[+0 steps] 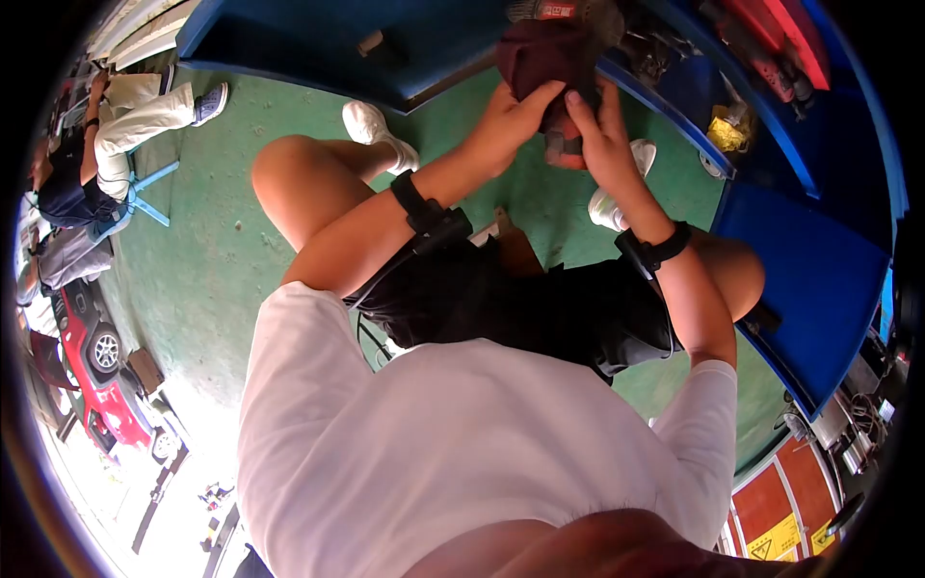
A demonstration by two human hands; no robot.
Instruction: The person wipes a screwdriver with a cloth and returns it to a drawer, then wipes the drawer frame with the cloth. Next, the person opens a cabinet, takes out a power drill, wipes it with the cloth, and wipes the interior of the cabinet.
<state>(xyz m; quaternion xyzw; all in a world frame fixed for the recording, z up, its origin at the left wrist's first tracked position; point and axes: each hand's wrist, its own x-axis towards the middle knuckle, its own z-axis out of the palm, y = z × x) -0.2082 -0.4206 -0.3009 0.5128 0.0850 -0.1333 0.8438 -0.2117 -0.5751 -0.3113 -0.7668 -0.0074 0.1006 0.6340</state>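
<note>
Before me, above the floor, both hands hold a dark bundle: a maroon cloth (pixel 541 60) together with a dark red and black power tool (pixel 565 146). A red label shows at the bundle's far end, but the exact kind of tool is hard to make out. My left hand (pixel 508 120) is closed against the cloth's near left side, its thumb pointing right. On the other side, my right hand (pixel 605 135) is closed round the tool's right side, thumb up along it. The fingers of both hands are partly hidden behind the bundle. Each wrist wears a black strap.
A blue metal tray (pixel 289 48) with a small block stands ahead. To the right, blue shelving (pixel 800 279) holds tools and a yellow bundle (pixel 729 128). People sit at the far left beside a blue stool (pixel 149 193); a red car (pixel 108 400) stands lower left.
</note>
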